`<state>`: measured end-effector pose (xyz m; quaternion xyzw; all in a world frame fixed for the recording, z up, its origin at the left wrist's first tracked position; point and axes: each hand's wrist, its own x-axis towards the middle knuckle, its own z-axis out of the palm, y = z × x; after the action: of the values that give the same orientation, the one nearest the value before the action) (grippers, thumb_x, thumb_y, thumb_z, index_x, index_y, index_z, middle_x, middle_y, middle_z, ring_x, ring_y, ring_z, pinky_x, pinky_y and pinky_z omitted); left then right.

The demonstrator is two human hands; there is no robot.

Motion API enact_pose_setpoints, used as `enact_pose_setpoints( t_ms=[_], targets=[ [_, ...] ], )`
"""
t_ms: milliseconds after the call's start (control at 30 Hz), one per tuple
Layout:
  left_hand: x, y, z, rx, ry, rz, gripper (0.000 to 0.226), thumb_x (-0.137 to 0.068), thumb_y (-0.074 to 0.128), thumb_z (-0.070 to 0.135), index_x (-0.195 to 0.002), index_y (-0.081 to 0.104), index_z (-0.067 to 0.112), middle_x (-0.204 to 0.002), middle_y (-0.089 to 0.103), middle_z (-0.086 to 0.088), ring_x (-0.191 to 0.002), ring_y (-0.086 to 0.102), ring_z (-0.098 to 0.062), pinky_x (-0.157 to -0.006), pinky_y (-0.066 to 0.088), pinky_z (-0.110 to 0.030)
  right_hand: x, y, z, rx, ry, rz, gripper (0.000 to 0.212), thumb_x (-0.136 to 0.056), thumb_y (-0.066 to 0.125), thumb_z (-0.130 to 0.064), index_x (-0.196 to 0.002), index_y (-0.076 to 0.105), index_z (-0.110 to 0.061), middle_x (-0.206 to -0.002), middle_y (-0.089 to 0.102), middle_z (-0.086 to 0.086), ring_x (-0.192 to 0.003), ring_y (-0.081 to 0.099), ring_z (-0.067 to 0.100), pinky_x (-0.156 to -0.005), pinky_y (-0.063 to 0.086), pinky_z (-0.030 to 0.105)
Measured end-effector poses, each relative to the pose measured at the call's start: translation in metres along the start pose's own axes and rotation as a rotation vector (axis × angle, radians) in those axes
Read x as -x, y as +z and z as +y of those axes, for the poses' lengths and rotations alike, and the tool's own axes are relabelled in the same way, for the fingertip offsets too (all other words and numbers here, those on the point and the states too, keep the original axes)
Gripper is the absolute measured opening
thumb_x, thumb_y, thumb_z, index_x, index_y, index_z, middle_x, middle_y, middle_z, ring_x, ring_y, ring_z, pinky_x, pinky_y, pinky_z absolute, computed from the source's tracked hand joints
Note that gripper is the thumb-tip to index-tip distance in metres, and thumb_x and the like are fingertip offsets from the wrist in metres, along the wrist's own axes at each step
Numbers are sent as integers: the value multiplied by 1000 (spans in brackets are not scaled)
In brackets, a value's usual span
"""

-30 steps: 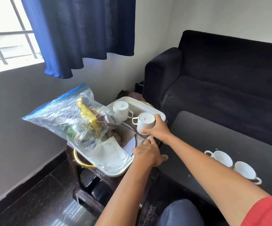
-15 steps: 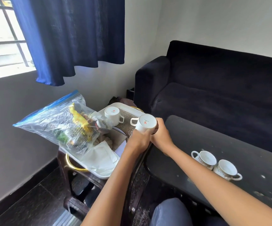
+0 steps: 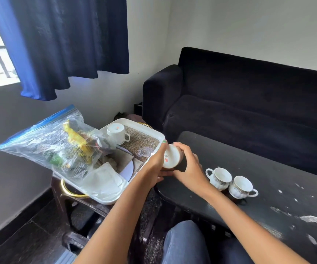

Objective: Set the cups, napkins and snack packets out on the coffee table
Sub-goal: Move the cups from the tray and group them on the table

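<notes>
Both my hands hold a white cup (image 3: 171, 156), tipped so its base faces me, between the tray and the black coffee table (image 3: 268, 180). My left hand (image 3: 154, 166) grips its left side and my right hand (image 3: 189, 167) its right side. Two patterned white cups (image 3: 219, 178) (image 3: 241, 187) stand upright side by side on the coffee table. Another white cup (image 3: 116, 131) sits upside down on the white tray (image 3: 158, 135). A clear zip bag of snack packets (image 3: 58, 147) lies across the tray's left part. White napkins (image 3: 104, 180) lie at the tray's near end.
The tray rests on a dark side stool (image 3: 68, 202) with a gold ring. A dark sofa (image 3: 249, 111) stands behind the coffee table. A blue curtain (image 3: 68, 40) hangs over the window at the left. My knee in jeans (image 3: 184, 242) is below.
The cup has left the tray and moved right toward the coffee table. My left hand joined my right on it, and the cup has tipped onto its side.
</notes>
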<state>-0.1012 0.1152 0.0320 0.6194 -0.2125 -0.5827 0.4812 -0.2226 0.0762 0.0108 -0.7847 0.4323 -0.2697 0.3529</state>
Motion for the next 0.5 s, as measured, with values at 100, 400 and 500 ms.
enact_pose_setpoints(
  t_ms=[100, 400, 500],
  targets=[
    [3, -2, 2, 83, -38, -21, 46, -88, 44, 57, -120, 51, 25, -117, 66, -4, -83, 67, -19, -85, 38, -33, 3, -3, 1, -141, 9, -5, 72, -73, 49, 5, -124, 46, -45, -141, 42, -19, -133, 31, 6, -111, 26, 31],
    [0, -2, 2, 149, 99, -40, 20, -82, 64, 20, -100, 58, 16, -108, 62, -10, -98, 60, -22, -89, 49, -33, 0, -9, 4, -406, 389, 68, 27, -94, 47, -40, -110, 57, -20, -109, 63, -3, -96, 57, 10, -81, 41, 24],
    [3, 1, 2, 112, 159, -93, 27, -80, 64, 17, -106, 60, 9, -105, 62, -13, -96, 58, -22, -88, 48, -32, 3, -11, 4, -511, 499, -46, 38, -95, 40, -50, -104, 62, -20, -90, 67, -7, -88, 59, 13, -80, 43, 32]
  ],
)
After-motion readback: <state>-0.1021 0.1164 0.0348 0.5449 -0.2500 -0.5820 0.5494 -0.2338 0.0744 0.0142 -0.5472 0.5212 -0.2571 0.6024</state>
